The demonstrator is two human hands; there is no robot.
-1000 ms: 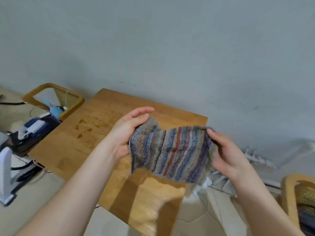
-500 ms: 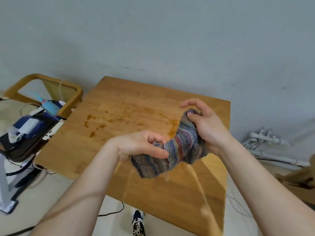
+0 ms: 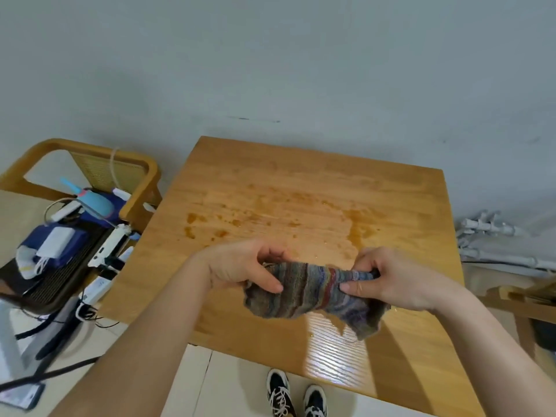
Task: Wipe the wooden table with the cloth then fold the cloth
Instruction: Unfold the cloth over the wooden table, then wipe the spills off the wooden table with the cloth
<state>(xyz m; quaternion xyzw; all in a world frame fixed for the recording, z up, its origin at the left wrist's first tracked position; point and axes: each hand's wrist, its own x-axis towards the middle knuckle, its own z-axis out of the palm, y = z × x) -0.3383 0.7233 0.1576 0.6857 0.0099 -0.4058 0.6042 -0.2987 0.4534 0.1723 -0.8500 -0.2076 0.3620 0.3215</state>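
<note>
A striped cloth [image 3: 304, 293] in grey, blue and red is bunched between my two hands, held just above the near half of the wooden table [image 3: 301, 182]. My left hand [image 3: 243, 266] grips its left end, thumb on top. My right hand [image 3: 394, 281] pinches the right end, and a loose corner of the cloth hangs down below it. Brown wet stains spread across the middle of the table top beyond my hands.
A wooden chair [image 3: 90, 158] stands left of the table, with a blue bag, a light-blue bottle [image 3: 93, 203] and white devices with cables beside it. Grey pipes [image 3: 493, 236] run along the wall at right. My shoes [image 3: 296, 398] show below the table's near edge.
The cloth went from spread open between my hands to bunched up. Both hands dropped lower toward the table, and the right hand came down level with the left.
</note>
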